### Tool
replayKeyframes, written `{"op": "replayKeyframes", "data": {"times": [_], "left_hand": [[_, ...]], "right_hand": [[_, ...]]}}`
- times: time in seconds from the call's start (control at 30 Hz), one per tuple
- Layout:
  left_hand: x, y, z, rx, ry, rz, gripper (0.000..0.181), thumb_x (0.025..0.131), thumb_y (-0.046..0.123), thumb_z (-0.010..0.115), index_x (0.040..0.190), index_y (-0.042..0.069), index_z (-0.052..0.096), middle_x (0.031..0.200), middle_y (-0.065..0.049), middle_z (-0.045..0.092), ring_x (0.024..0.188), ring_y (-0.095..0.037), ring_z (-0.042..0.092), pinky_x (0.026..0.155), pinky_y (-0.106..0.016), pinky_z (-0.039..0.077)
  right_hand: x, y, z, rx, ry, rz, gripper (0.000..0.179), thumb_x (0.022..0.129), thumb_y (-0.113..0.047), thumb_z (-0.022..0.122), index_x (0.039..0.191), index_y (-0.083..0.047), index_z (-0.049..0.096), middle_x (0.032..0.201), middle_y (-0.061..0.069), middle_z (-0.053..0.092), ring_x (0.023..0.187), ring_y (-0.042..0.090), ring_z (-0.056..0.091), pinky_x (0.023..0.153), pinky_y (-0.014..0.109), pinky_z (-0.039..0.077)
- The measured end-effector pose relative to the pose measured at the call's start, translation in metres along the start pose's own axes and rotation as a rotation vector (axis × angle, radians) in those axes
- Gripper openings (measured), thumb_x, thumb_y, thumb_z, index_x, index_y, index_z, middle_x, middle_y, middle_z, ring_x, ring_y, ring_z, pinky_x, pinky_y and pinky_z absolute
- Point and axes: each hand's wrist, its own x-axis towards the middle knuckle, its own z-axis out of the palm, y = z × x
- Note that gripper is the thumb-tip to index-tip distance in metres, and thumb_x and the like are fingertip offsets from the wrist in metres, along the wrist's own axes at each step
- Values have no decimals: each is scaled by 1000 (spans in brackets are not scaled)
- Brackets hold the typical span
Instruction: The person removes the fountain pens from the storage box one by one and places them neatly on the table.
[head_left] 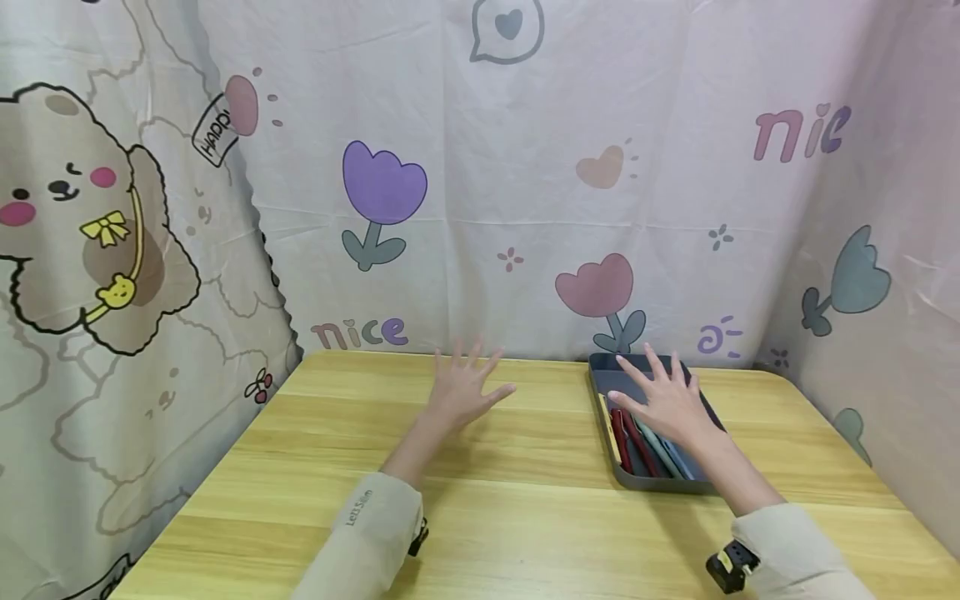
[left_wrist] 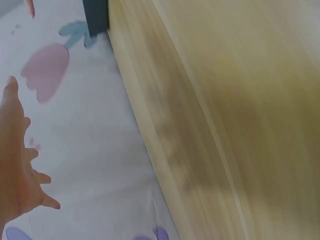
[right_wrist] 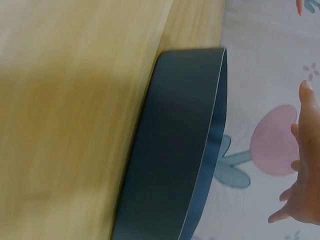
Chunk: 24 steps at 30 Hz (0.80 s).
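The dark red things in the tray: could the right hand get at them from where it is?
Probably yes: the right hand is empty, fingers spread, seemingly raised over the tray, and no lid covers the dark red things.

Wood-grain tabletop, one dark grey tray sitting on it.
Looking at it from here: surface is pale yellow, grain and thin seams running crosswise, far corners rounded off, some soft shadow on the wood. Tray's rectangular with rounded corners, low walls, open side up, base flat on the wood. It's right of centre on the person's side, long sides roughly front to back, far end near the back edge.
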Motion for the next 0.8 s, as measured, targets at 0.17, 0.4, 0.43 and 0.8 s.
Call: {"op": "replayKeyframes", "data": {"times": [0.17,0.4,0.43,0.8], "left_hand": [[8,34,7,-67,7,44,69,88,67,26,148,32,20,151,-10,13,134,-41,9,99,-66,4],[13,82,25,-227,-15,56,69,89,66,29,148,30,20,152,-6,8,135,-37,3,100,-64,5],[13,89,28,-245,-21,52,70,89,66,29,148,30,20,152,-5,8,135,-37,4,100,-64,6],[9,148,54,-456,-85,31,70,89,65,33,148,31,17,151,-7,16,133,-38,16,101,-61,14]], "right_hand": [[-13,21,-1,23,4,41,70,87,-61,45,144,-22,33,149,22,8,125,58,-1,87,77,4],[-35,47,-2,40,-1,94,70,86,-57,51,143,-18,34,147,27,11,123,62,4,88,76,3],[-38,51,-2,43,-2,103,70,86,-56,51,143,-18,35,146,28,13,123,62,5,88,76,3],[-73,85,6,143,-41,192,73,87,-55,52,140,-6,37,142,34,13,118,66,6,88,74,7]]}}
